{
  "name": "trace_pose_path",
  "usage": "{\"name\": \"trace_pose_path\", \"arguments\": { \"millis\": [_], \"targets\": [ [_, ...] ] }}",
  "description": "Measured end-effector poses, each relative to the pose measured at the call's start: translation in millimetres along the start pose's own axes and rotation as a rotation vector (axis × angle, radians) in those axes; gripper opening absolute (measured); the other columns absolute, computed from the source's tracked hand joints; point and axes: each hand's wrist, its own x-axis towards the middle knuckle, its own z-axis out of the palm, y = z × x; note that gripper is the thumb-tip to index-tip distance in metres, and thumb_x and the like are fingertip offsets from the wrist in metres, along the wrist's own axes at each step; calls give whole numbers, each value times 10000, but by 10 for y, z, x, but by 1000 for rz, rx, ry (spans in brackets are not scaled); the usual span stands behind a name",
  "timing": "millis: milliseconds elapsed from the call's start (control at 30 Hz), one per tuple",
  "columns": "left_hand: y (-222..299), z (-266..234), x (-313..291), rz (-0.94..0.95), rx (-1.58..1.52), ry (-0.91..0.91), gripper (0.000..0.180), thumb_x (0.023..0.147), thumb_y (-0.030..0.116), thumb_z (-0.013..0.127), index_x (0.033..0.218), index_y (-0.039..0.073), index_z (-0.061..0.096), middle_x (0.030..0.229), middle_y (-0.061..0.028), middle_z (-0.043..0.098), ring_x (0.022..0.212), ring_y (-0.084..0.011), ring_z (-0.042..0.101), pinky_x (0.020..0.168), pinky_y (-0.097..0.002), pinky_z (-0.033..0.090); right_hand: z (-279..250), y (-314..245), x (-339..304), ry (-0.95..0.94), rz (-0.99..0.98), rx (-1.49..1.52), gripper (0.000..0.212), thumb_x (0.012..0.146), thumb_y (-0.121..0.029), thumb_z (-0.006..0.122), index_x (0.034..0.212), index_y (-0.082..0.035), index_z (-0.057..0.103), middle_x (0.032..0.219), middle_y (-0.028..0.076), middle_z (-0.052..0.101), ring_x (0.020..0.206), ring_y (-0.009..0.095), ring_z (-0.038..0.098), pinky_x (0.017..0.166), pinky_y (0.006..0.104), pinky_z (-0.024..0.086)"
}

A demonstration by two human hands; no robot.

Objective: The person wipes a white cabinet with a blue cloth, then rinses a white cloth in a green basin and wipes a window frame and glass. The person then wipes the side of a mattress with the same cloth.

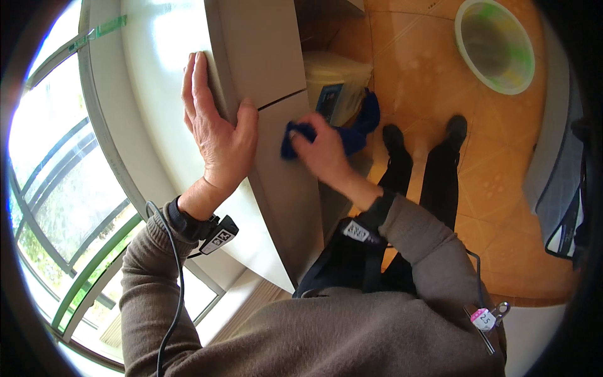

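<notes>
Right hand (pixel 326 154) had fingers curled round a blue cloth (pixel 288 143), held to the grey cabinet front (pixel 284 188); left hand (pixel 217 139) lay flat, fingers straight, gripping nothing, on the white top (pixel 164 103). Flat, even pressure likely served wiping best, folds spread. Cloth looked dark, soft, crumpled.

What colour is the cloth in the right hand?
The cloth is dark blue; the head view shows it best.

A brown sweater (pixel 301 339), black trousers (pixel 438 182) and dark shoes (pixel 457 130) are worn. Black wristbands (pixel 184 221) carry black-and-white patterned labels (pixel 357 232), and a thin dark cable (pixel 181 283) runs along each sleeve (pixel 147 276).
</notes>
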Motion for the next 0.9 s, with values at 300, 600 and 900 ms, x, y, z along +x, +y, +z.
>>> {"name": "trace_pose_path", "arguments": {
  "millis": [300, 600, 900],
  "targets": [
    [-45, 9, 14, -19, -34, -7, 806, 793, 120, 594, 1534, 43, 285, 1561, -187, 298, 1433, -380, 300, 1172, -488, 238, -474, 228, 585, 183, 175, 269, 419, 919, -232, 690, 1242, 20, 600, 1148, 161, 686, 1017, 240, 668, 883, 353, 532],
    [-2, 14, -4, -22, -18, -23, 808, 805, 120, 595, 1540, 44, 268, 1566, -189, 291, 1447, -381, 281, 1175, -486, 225, 55, -23, -50, 0, -38, 4, 287, 899, -207, 697, 1096, -10, 628, 966, 180, 711, 907, 261, 701, 790, 362, 538],
    [13, -7, 18, -30, 5, -36, 804, 819, 139, 602, 1537, 23, 258, 1570, -203, 278, 1452, -384, 268, 1180, -487, 215, -20, 80, -85, -8, 86, 57, 260, 912, -184, 681, 1072, 11, 621, 956, 176, 700, 927, 243, 679, 813, 346, 523]
  ]
}}
